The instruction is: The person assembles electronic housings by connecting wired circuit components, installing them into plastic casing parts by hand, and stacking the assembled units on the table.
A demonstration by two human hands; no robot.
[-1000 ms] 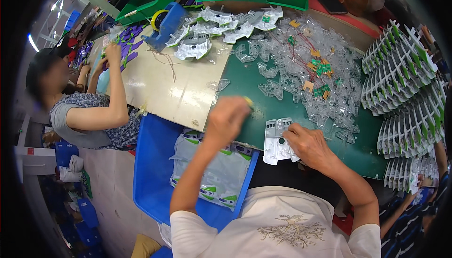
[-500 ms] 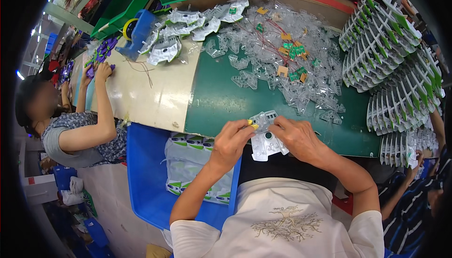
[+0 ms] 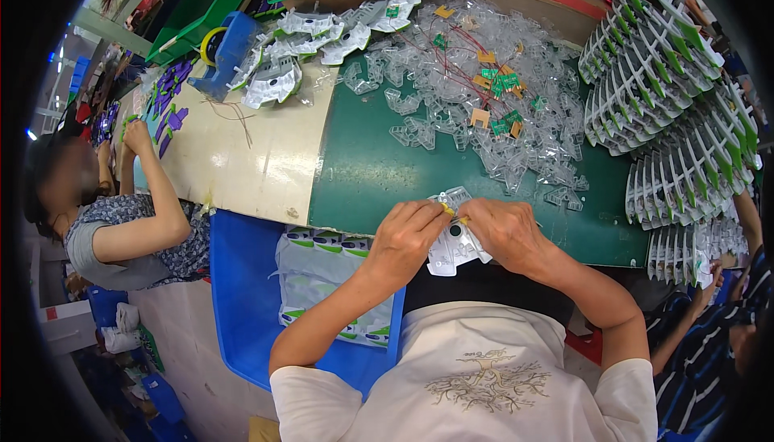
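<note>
A white plastic housing [image 3: 452,253] with a round dark hole is held in front of me at the table's near edge. My left hand [image 3: 405,236] pinches its upper left side, and my right hand [image 3: 509,235] closes on its upper right side. Small yellow bits show at the fingertips between the two hands; whether they are finger covers or a part cannot be made out. A clear plastic piece [image 3: 453,197] seems to lie at the housing's top, and the fingers partly hide it.
Beyond my hands spreads a heap of clear plastic parts [image 3: 516,148] with small green circuit boards [image 3: 505,83] and red wires. Stacked white-and-green housings [image 3: 653,79] stand at right. More housings [image 3: 274,81] and a tape dispenser [image 3: 228,55] lie at left. A blue bin [image 3: 246,305] sits below; co-workers flank me.
My hands have drawn closer together over the housing, the left one shifting right. The co-worker at left has moved a hand away from the purple parts toward the body.
</note>
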